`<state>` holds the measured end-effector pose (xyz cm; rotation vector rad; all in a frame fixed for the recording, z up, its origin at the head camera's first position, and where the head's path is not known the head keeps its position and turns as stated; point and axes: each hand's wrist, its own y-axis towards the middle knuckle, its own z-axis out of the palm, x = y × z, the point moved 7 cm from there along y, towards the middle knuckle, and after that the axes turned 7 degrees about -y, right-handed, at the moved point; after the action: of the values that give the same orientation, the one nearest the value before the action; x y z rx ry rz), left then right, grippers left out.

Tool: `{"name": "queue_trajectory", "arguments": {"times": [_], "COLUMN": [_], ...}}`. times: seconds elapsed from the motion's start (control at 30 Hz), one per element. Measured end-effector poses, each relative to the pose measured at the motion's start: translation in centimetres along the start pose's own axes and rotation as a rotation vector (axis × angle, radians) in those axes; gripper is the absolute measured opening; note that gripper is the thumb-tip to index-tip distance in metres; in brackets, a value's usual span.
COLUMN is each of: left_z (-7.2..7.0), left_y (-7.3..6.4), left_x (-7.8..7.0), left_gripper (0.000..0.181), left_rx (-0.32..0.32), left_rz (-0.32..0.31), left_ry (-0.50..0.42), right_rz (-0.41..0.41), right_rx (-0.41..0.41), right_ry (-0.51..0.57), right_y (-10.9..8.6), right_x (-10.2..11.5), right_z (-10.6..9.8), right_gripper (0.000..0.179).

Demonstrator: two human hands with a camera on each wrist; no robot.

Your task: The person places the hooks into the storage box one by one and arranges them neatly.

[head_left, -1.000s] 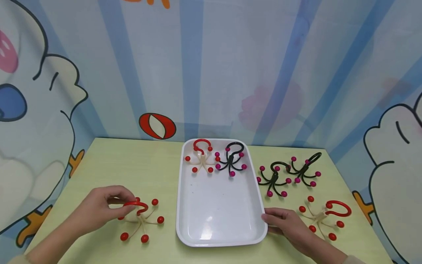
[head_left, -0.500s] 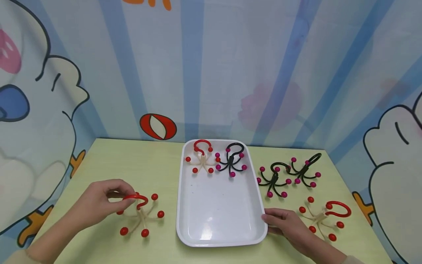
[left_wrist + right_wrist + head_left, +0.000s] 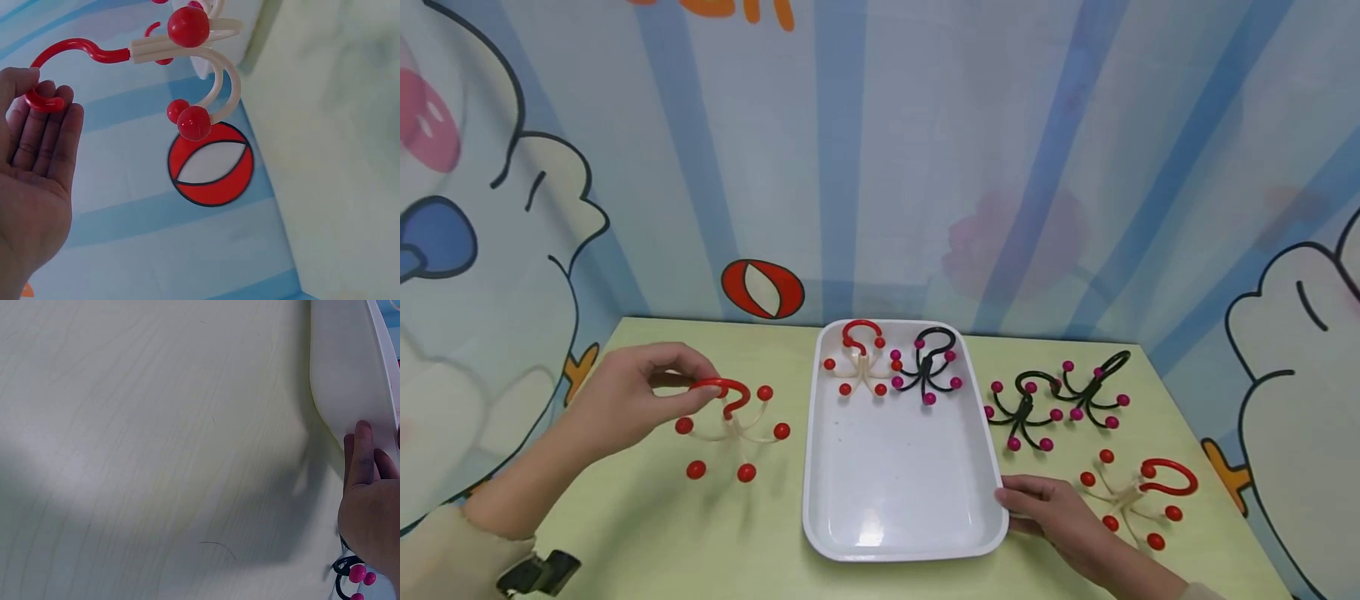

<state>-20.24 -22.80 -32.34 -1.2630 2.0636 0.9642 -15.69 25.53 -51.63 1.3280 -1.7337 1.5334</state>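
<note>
One left hand [image 3: 636, 396] pinches a red hook [image 3: 80, 44] above the table [image 3: 760, 533].

Well left of the white tray [image 3: 880, 467], the person's left sleeve [image 3: 460, 550] is plain cream, loose, with a slightly rumpled edge. A small black device [image 3: 538, 573], angular and blocky with a dull sheen, sits at that edge on the side toward the tray. To the right of the tray, just a sliver of the right sleeve [image 3: 1201, 591] shows, also cream. The left hand [image 3: 632, 400] and right hand [image 3: 1047, 507], either side of the tray, are bare
</note>
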Motion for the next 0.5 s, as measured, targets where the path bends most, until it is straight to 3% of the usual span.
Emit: {"name": "queue_trajectory", "arguments": {"times": [0.2, 0.5], "left_z": [0.8, 3.9], "left_y": [2.4, 5.4], "left_x": [-2.2, -4.5], "left_gripper": [0.010, 0.008], "left_rx": [0.016, 0.064], "left_rz": [-0.009, 0.021], "left_ry": [-0.030, -0.101], "right_rz": [-0.005, -0.015], "right_rx": [0.001, 0.006], "right_ry": [0.007, 0.018], "right_y": [0.1, 0.3], "right_x": [-0.1, -0.2], "right_z": [-0.1, -0.1], "right_gripper": [0.053, 0.051]}}
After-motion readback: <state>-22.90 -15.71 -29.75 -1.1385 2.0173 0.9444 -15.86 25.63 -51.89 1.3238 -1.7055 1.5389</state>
